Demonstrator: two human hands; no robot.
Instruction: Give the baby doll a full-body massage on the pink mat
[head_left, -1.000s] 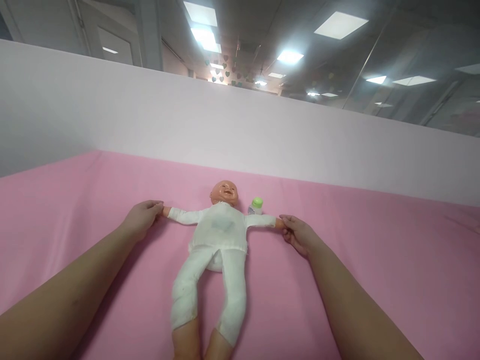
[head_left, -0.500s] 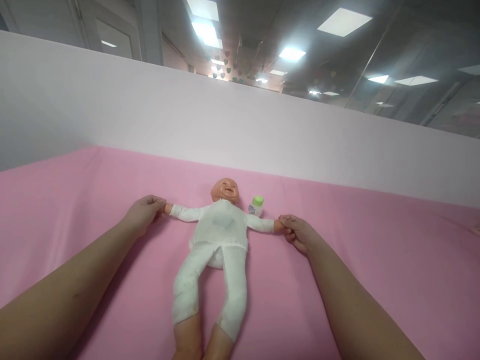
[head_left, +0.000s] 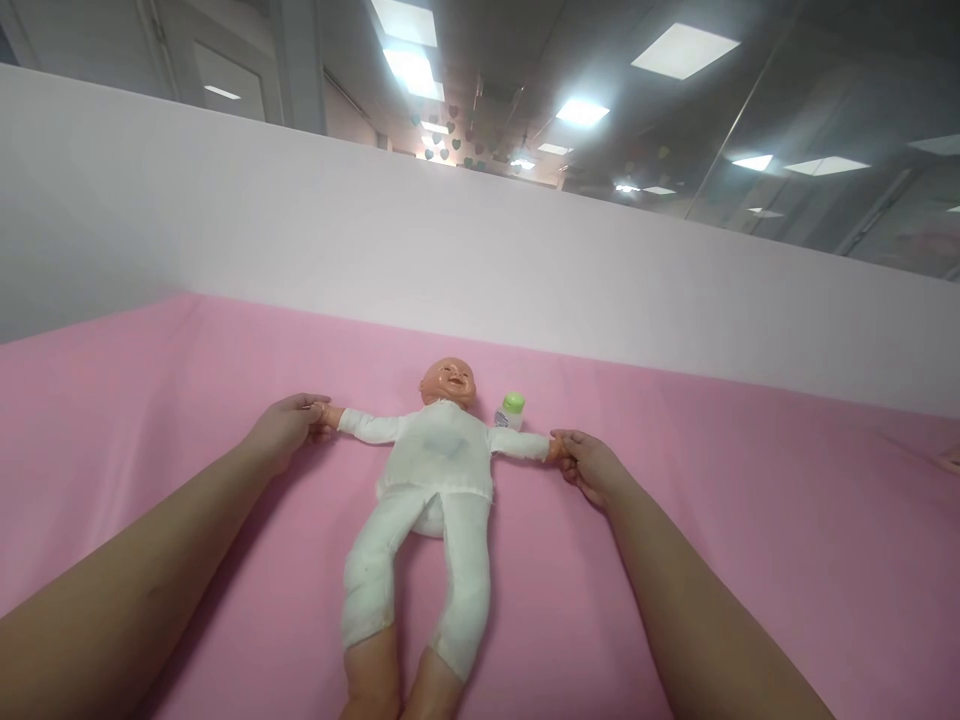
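Head camera looks down on a baby doll (head_left: 439,470) lying face up on a pink sheet (head_left: 750,560), its head toward 12 o'clock and its bare feet toward 6 o'clock, both arms stretched straight out to 9 and 3 o'clock. The doll wears a white top and white trousers; a faint greyish patch shows on the chest, too blurred to read. The left hand (head_left: 285,432) has its grip closed on the doll's small hand at 9 o'clock, and the right hand (head_left: 589,462) has its grip pinched on the doll's other hand at 3 o'clock. A small bottle (head_left: 511,411) with a green cap stands just beside the doll's shoulder at about 1 o'clock; its label carries print too small to read. A pale wall panel (head_left: 450,250) rises behind the sheet.
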